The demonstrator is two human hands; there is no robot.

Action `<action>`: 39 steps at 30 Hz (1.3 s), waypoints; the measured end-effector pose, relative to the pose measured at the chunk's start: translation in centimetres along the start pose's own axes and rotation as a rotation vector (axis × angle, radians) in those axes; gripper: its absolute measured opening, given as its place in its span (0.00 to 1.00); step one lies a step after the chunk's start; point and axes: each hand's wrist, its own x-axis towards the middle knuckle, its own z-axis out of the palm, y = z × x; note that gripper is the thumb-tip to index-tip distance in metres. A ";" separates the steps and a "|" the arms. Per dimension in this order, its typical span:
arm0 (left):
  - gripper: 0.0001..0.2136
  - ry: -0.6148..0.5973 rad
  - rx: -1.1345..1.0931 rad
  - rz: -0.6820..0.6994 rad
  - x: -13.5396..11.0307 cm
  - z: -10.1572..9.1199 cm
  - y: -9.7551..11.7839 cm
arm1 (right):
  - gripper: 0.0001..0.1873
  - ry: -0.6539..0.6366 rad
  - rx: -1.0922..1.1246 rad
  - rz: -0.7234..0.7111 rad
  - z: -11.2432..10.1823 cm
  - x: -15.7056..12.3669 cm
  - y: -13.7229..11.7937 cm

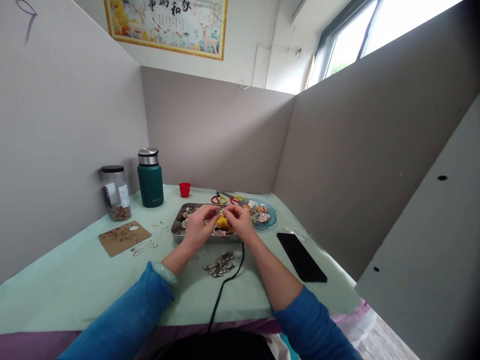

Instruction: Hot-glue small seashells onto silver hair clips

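Note:
My left hand [202, 223] and my right hand [239, 220] meet above a metal tray [176, 235], fingertips pinched close together. Something small and pale sits between them, too tiny to name. Under the hands the tray holds several small decorative pieces, among them a yellow one [222, 222]. Nearer me lies a pile of small metal clasps or pins [221, 265]. Just right of the tray, a blue glass plate [273, 220] bears several colourful bead-like pieces, partly hidden by my right hand.
Pliers with red and yellow handles [219, 199] lie behind the tray, near a red cup [184, 189]. A green thermos [150, 185], a jar [117, 195], brown cardboard [124, 238] and large safety pins [144, 248] are left. A black phone [302, 257] lies right; a black cord [221, 290] crosses the front.

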 end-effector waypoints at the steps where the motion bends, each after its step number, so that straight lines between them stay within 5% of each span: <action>1: 0.08 0.001 0.000 -0.001 0.0 0.0 0.0 | 0.16 0.001 0.001 -0.002 0.0 0.0 0.0; 22: 0.07 0.037 -0.027 -0.095 0.2 -0.1 0.1 | 0.16 -0.013 0.052 -0.006 0.0 -0.1 -0.2; 33: 0.19 0.035 -0.532 -0.478 0.7 0.2 -0.3 | 0.15 0.005 0.079 -0.057 -0.1 -0.1 0.0; 39: 0.21 0.054 -0.597 -0.564 0.9 -0.1 0.3 | 0.18 0.013 0.088 -0.093 0.0 0.0 0.9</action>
